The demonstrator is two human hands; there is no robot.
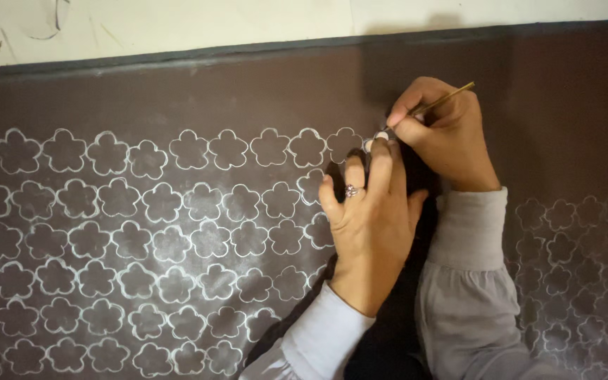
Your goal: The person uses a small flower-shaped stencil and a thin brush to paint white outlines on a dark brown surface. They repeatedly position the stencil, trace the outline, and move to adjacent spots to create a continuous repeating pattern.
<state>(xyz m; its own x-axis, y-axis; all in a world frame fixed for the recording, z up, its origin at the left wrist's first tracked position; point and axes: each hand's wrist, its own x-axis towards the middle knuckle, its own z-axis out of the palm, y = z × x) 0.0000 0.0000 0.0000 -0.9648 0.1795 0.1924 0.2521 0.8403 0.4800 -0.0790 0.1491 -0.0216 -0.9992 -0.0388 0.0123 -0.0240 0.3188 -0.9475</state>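
A dark brown cloth (198, 91) lies spread out, covered in rows of white chalk-like flower outlines (163, 232). My left hand (367, 211), a ring on one finger, presses flat on the cloth, its fingertips holding down a small round template (376, 141). My right hand (445, 134) is just right of it and grips a thin gold-coloured pencil (445, 100), tip down at the edge of the template. Both arms wear pale grey sleeves. The template is mostly hidden under my fingers.
A plain band of cloth without outlines runs along the top, ending in a dark hem (177, 56). Beyond it is a pale surface (177, 21) with faint marks. More flower outlines (578, 267) fill the cloth at the right.
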